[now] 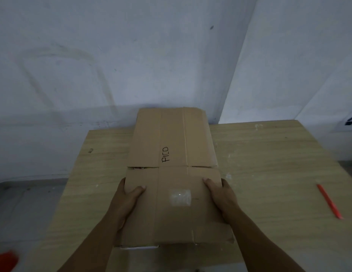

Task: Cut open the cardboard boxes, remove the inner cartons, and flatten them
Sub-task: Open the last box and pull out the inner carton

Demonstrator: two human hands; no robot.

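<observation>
A brown cardboard box (174,173) with "PICO" written on it lies lengthwise on the wooden table (269,173), a patch of clear tape on its near panel. My left hand (130,199) grips the box's near left edge, thumb on top. My right hand (220,195) grips the near right edge the same way. A gap at the fold between the near and far panels shows something coloured inside. A white edge peeks out under the box's near end.
A red cutter (329,201) lies on the table at the right. White walls stand behind the table, with a grey floor (23,209) at the left. A blurred red object (5,260) sits at the bottom left corner.
</observation>
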